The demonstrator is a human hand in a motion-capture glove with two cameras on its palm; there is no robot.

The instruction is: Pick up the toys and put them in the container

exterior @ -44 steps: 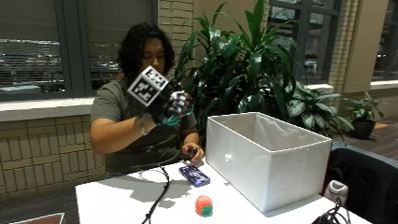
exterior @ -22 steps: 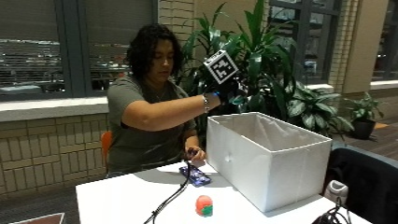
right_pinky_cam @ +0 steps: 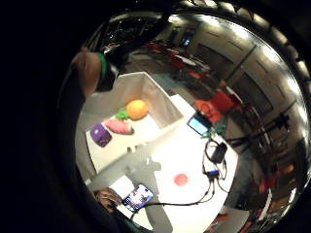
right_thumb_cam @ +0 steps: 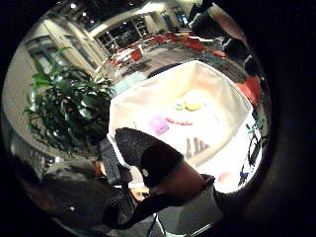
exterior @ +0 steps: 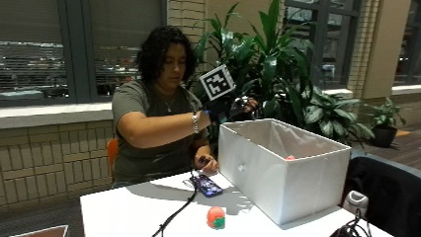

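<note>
My gloved right hand (exterior: 231, 106) hovers above the near end of the white fabric container (exterior: 283, 170), fingers spread and holding nothing. Its shadow with spread fingers falls on the container's floor (right_thumb_cam: 195, 146). In the container (right_pinky_cam: 160, 104) lie an orange round toy (right_pinky_cam: 137, 108), a pink toy (right_pinky_cam: 119, 126) with a green bit beside it, and a purple toy (right_pinky_cam: 100, 134). A red and green strawberry toy (exterior: 215, 217) stands on the white table (exterior: 131, 212) in front of the container; it also shows in the little finger side view as the red toy (right_pinky_cam: 181, 179).
The person's bare left hand (exterior: 207, 163) rests by a phone (exterior: 208, 186) with a cable, close to the container's near corner. More cables and small devices (right_pinky_cam: 215, 153) lie at the table's far end. Large plants (exterior: 283, 74) stand behind the container.
My hand has swung from in front of the person's chest across to above the container's near end. The strawberry toy and the phone have stayed put.
</note>
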